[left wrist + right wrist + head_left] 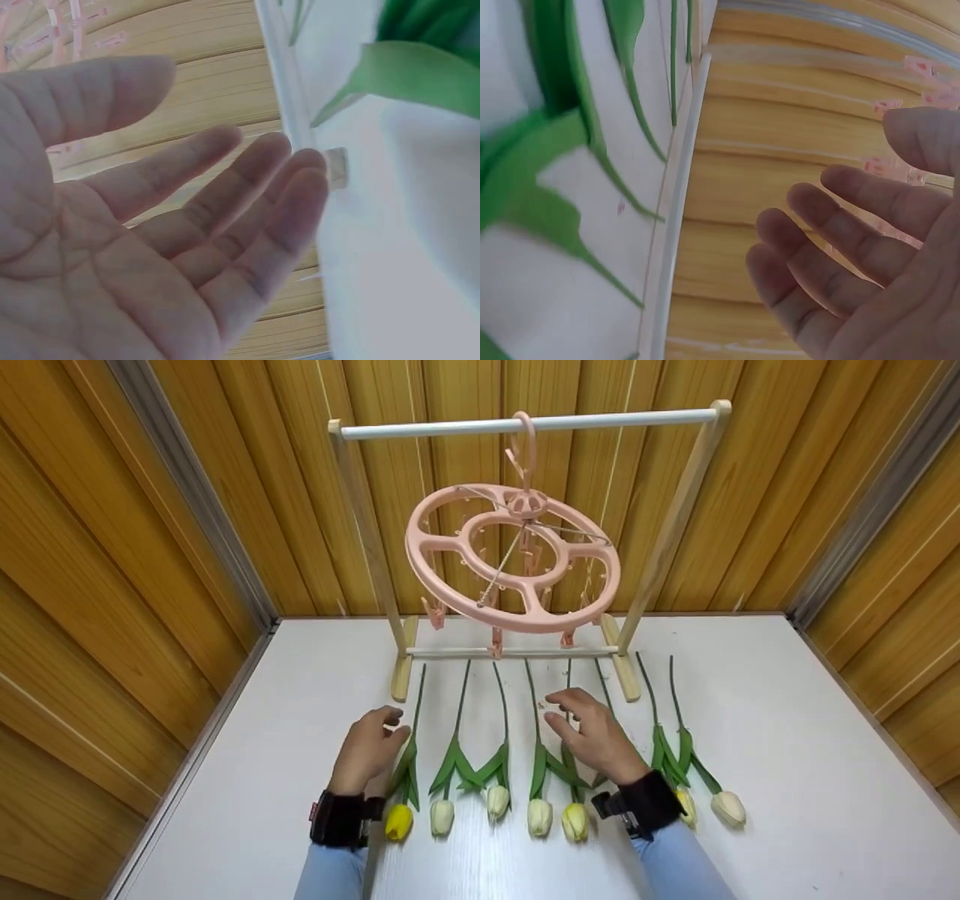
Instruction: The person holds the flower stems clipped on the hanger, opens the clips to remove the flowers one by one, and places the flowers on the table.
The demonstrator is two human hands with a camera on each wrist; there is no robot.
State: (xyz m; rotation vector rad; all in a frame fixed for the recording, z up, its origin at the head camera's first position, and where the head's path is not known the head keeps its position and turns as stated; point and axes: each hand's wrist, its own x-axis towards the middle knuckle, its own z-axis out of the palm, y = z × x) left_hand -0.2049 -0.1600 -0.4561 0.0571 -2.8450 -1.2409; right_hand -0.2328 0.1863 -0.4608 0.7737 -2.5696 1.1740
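Observation:
Several artificial tulips lie in a row on the white table, stems pointing to the back. My left hand (370, 746) is beside the stem of the yellow tulip (398, 822) at the left end; its fingers are loosely bent and hold nothing. Over the stems right of the middle is my right hand (597, 735), also holding nothing, near a pale yellow tulip (575, 821). It partly hides the stems beneath. In the wrist views, the left palm (97, 277) and right fingers (832, 247) show relaxed. White tulips (442, 817) lie between the hands.
Behind the flowers, a pink round clip hanger (530, 604) hangs by its hook from the white bar (622, 420) of a wooden stand. Clips (496, 641) dangle under its ring. The stand's wooden feet (402, 679) are close to the stem ends. Wood-patterned walls (135, 585) enclose the table (810, 780).

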